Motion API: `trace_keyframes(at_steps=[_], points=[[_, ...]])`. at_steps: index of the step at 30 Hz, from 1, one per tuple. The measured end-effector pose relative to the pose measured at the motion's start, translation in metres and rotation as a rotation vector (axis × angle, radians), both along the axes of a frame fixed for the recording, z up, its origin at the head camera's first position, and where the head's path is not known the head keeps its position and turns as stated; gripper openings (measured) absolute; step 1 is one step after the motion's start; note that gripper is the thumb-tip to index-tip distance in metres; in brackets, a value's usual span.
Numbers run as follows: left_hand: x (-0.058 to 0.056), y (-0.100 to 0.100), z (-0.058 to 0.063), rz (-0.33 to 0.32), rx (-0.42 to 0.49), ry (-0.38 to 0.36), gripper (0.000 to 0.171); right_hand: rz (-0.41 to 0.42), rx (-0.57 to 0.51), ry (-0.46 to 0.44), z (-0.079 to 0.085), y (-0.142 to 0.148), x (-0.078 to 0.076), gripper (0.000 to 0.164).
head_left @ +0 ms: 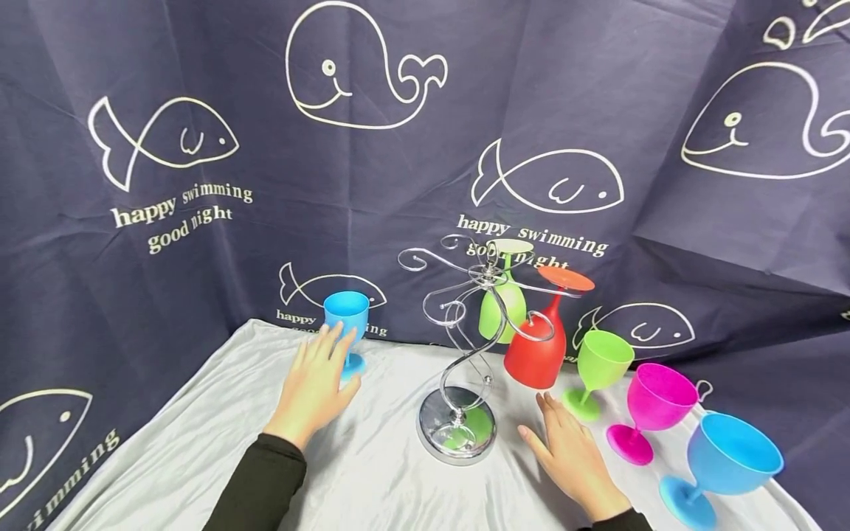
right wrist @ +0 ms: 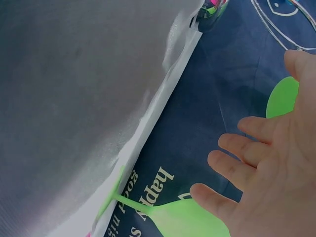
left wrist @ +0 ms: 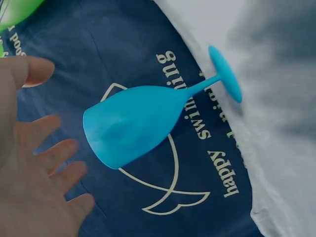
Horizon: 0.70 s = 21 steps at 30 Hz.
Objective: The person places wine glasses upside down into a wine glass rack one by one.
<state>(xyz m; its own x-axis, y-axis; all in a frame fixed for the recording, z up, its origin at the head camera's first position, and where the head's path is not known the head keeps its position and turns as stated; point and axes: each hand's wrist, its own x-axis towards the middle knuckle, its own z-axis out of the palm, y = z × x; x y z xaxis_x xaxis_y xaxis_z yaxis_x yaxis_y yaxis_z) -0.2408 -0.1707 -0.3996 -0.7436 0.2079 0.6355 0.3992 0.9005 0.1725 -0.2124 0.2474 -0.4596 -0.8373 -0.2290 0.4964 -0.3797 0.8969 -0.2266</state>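
In the head view my left hand [head_left: 317, 387] reaches toward a blue plastic goblet [head_left: 347, 313] upright on the left of the cloth. The left wrist view shows a gap between those fingers [left wrist: 64, 153] and the bowl of the blue goblet [left wrist: 136, 121]. A chrome wine-glass rack [head_left: 458, 424] with curled wire arms stands in the middle. Hanging upside down from it are a green goblet [head_left: 502, 310] and a red goblet [head_left: 539, 350]. My right hand [head_left: 571, 457], fingers extended and holding nothing, is below the red goblet, near an upright green goblet [head_left: 603, 361].
To the right stand a magenta goblet [head_left: 657, 398] and another blue goblet [head_left: 727, 457], both upright. White cloth [head_left: 378, 472] covers the table. Behind it hangs a dark blue curtain [head_left: 398, 184] printed with whales, fish and words.
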Motion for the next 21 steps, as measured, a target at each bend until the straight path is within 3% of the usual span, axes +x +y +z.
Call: trace_keyframes(at_steps=[5, 13, 21], points=[[-0.019, 0.002, 0.016, -0.004, -0.022, 0.008, 0.066, -0.002, -0.011, -0.009, -0.001, 0.001, 0.000, 0.062], [-0.043, 0.002, 0.025, 0.020, -0.081, -0.090, 0.070, -0.015, -0.007, -0.026, -0.003, 0.002, 0.001, 0.062], [-0.052, -0.005, 0.027, 0.039, -0.136, -0.118, 0.066, -0.012, -0.006, -0.016, -0.002, 0.001, 0.000, 0.061]])
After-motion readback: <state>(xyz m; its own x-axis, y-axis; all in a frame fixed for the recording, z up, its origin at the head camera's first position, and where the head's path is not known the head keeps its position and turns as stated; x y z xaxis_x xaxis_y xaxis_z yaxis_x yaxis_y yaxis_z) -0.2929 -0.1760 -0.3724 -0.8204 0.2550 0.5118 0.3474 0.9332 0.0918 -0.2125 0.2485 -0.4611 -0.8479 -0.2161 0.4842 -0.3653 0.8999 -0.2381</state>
